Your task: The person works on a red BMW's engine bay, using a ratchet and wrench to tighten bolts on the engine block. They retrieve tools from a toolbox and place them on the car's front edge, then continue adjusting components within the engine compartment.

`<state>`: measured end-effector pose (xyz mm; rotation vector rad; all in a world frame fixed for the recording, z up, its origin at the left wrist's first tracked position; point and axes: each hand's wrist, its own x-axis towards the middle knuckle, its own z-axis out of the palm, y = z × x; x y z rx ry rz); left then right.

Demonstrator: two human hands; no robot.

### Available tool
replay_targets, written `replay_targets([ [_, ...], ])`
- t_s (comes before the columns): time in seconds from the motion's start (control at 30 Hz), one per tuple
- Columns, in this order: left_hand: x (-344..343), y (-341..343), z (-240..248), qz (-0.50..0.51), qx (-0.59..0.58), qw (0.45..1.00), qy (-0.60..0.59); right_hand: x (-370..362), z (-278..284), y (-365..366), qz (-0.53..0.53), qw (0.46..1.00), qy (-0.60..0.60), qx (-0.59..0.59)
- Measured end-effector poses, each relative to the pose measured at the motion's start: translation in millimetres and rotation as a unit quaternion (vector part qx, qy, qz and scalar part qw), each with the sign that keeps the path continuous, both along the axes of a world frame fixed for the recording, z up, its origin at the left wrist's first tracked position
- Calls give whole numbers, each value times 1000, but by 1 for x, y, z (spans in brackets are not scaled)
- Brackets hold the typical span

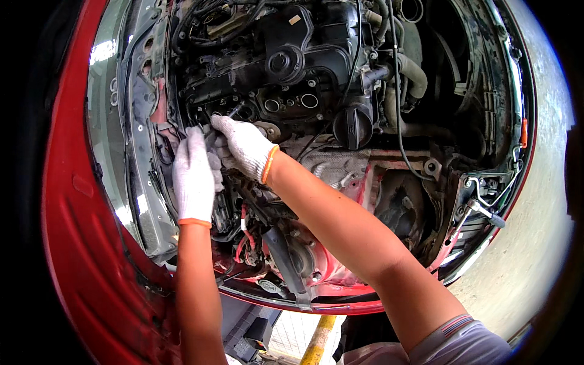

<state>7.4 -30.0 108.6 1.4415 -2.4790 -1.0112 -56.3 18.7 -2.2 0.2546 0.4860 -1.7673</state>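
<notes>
Both my hands wear white knitted gloves with orange cuffs and work close together at the left side of the engine [286,109]. My left hand [193,176] has one finger pointing forward. Its other fingers curl toward the right hand, and what lies inside them is hidden. My right hand [246,143] is closed, with thumb and fingertips together beside a small dark rod-like part [235,111] near the black engine cover. What the right hand grips cannot be made out. Dark hoses and wiring surround the fingertips.
A black oil filler cap [285,63] and a large round black cap [353,128] sit on the engine. A ratchet-like tool [480,210] rests on the right front edge, near an orange handle [524,134]. Red wires [244,228] run below my hands. A red fender [79,231] borders the left.
</notes>
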Motion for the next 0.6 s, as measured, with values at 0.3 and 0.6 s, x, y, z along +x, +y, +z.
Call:
replay_targets([
  [0.3,19,-12,-15,-269,-278,922,-17,6,1,-3,10,999,48,-17],
  [0.6,5,-18,11,19,174,983,-52,10,2,0,-18,993,121,4],
])
